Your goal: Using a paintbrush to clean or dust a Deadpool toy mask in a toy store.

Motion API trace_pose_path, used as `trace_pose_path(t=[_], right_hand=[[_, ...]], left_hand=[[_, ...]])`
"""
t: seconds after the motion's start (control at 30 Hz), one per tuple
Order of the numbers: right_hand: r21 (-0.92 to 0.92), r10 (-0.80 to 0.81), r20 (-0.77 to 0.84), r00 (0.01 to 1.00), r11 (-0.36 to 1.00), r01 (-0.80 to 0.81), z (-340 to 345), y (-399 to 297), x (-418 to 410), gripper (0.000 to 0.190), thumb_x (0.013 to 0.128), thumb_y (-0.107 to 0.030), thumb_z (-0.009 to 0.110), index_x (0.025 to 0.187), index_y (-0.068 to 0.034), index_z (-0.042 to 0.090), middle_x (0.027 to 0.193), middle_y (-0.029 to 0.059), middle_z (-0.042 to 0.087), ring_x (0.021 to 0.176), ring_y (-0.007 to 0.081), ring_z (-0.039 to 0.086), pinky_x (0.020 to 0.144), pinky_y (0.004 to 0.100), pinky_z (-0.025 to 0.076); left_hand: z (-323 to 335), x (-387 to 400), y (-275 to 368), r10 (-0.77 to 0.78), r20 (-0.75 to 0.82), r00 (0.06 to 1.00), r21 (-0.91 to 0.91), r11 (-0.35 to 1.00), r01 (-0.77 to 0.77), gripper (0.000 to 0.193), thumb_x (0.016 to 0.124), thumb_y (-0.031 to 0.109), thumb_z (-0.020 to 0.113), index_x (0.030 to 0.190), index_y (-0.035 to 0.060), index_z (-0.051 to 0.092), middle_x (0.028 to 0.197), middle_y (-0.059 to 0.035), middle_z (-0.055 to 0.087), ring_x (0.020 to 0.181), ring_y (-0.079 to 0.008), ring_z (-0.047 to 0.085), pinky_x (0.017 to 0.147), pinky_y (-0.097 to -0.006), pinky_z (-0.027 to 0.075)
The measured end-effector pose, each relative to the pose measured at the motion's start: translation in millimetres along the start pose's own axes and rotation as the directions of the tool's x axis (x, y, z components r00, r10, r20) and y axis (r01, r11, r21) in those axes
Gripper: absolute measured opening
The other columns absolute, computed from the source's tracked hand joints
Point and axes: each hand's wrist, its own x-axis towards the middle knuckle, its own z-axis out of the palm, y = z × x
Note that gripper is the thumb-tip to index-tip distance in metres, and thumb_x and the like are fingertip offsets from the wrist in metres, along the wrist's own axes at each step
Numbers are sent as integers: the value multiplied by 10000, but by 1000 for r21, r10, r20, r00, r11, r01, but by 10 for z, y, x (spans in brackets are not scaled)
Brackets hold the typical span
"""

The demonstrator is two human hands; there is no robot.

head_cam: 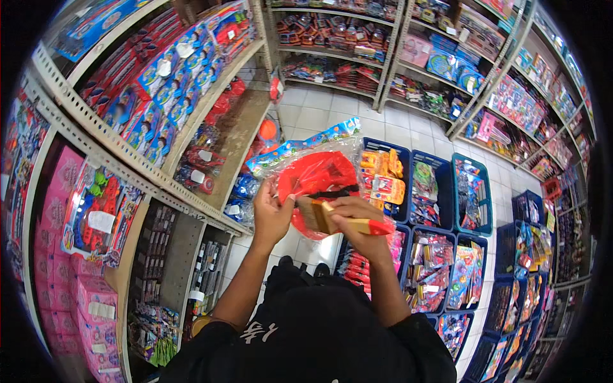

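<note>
My left hand [274,210] grips the near left edge of a clear plastic bag [306,148] with a blue patterned header card [330,133]. Inside the bag is a red plastic toy [316,170] with a black part across it; its exact kind is hard to tell. In my right hand [357,218] is a wide flat paintbrush [330,216] with a wooden handle, red at the end. The brush's bristles [309,213] lie against or just over the bag's near side, close to my left thumb.
To the left, a metal shelf [230,143] holds bagged and boxed toys. Pink boxes [96,297] are stacked at lower left. Several blue crates [433,191] of packaged toys stand on the white tiled floor [311,117] at right. More stocked shelves [330,48] line the far side.
</note>
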Motion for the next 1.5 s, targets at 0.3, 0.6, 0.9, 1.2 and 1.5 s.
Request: trace_pose_path(t=[0.3,0.6,0.9,1.2,1.5], right_hand=[[-36,22,-253,967,999,-32,27,42,-46,82,775,-16,661,851,14,672,968,147,657,912,225,628,817,324,483],[-72,55,-453,890,993,-98,57,114,-109,66,807,-34,648,860,2,665,971,137,652,941,234,611,850,340,469],[-38,129,-242,962,989,-142,220,64,-227,66,814,-46,656,822,19,662,952,145,670,926,241,638,808,340,494],[9,96,-637,764,993,-118,116,243,-287,137,843,-61,636,953,20,647,1074,156,596,1042,254,552,920,350,422],[25,162,-433,887,986,-168,112,332,-309,118,804,-33,654,911,15,669,988,140,656,959,242,605,871,345,460]], left_hand=[[-33,-92,-86,-112,147,983,-28,993,118,470,940,118,517,1328,-90,353,1247,-166,513,1091,-165,541,928,-283,445],[105,-285,-120,35,73,997,319,946,-57,364,972,241,464,1209,-33,496,982,-109,630,876,-113,580,753,-259,472],[107,-297,-222,47,47,998,283,957,-58,348,970,219,463,1202,-37,500,1020,-126,634,918,-135,602,766,-266,480],[180,-328,-124,-42,43,998,252,967,30,373,975,192,459,1252,-57,445,1063,-133,614,913,-129,596,787,-261,479],[129,-303,-187,12,-1,1000,87,996,-12,338,977,184,450,1224,-47,458,1093,-130,592,969,-139,583,823,-264,469]])
